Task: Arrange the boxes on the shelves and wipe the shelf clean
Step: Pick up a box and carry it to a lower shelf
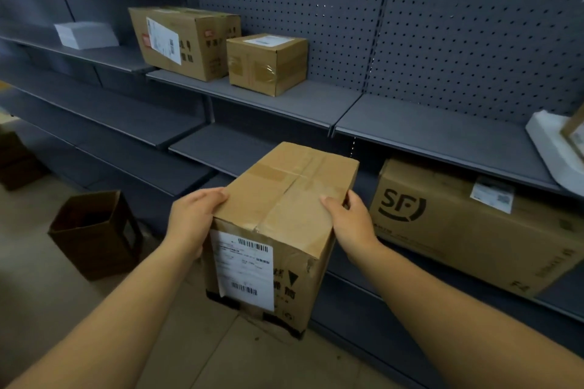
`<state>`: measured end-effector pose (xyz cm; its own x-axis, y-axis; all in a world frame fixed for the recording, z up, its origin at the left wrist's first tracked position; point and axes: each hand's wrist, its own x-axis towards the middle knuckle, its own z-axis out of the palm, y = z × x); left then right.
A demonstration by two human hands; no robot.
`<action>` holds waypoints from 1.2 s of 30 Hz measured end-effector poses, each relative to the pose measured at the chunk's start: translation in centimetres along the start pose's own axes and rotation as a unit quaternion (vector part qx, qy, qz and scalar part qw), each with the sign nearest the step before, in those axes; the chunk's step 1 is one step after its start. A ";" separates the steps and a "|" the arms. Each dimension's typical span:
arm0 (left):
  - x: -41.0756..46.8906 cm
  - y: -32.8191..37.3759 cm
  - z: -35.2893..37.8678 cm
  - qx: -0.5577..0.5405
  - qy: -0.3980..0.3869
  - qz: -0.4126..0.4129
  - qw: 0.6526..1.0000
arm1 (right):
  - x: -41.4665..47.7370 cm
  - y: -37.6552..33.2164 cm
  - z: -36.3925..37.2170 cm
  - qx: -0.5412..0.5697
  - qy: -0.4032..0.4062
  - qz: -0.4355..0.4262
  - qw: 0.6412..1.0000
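Observation:
A taped cardboard box (284, 199) with a white shipping label on its near face is held in front of the grey shelves, above the floor. My left hand (192, 215) grips its left top edge and my right hand (350, 221) grips its right top edge. On the upper shelf (410, 123) stand a large labelled box (183, 41) and a smaller taped box (267, 63) side by side. A long box printed "SF" (467, 224) lies on the lower shelf at the right.
An open dark brown carton (94, 230) stands on the floor at the left. A white flat package (85, 35) lies on the far left shelf. White foam or cloth (550, 142) rests at the right end of the upper shelf. Perforated panels back the shelves.

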<state>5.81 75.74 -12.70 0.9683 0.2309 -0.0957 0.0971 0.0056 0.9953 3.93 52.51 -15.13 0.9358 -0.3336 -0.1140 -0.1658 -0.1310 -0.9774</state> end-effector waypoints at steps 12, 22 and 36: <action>11.2 -3.3 6.6 0.012 -0.097 -0.006 0.995 | 11.6 1.7 0.1 0.001 0.011 0.043 0.999; 18.0 -4.8 10.1 0.138 -0.312 0.043 0.939 | 18.0 2.5 -0.4 -0.084 0.113 0.038 0.989; 21.7 -5.2 17.3 0.243 -0.272 0.183 0.913 | 15.8 2.2 -0.4 -0.441 0.114 -0.145 0.879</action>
<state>30.27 63.92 -20.25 0.9149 -0.3868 0.1156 -0.2925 -0.4377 0.8502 18.18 46.57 -19.04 0.9087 -0.3318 0.2532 -0.2013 -0.8799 -0.4305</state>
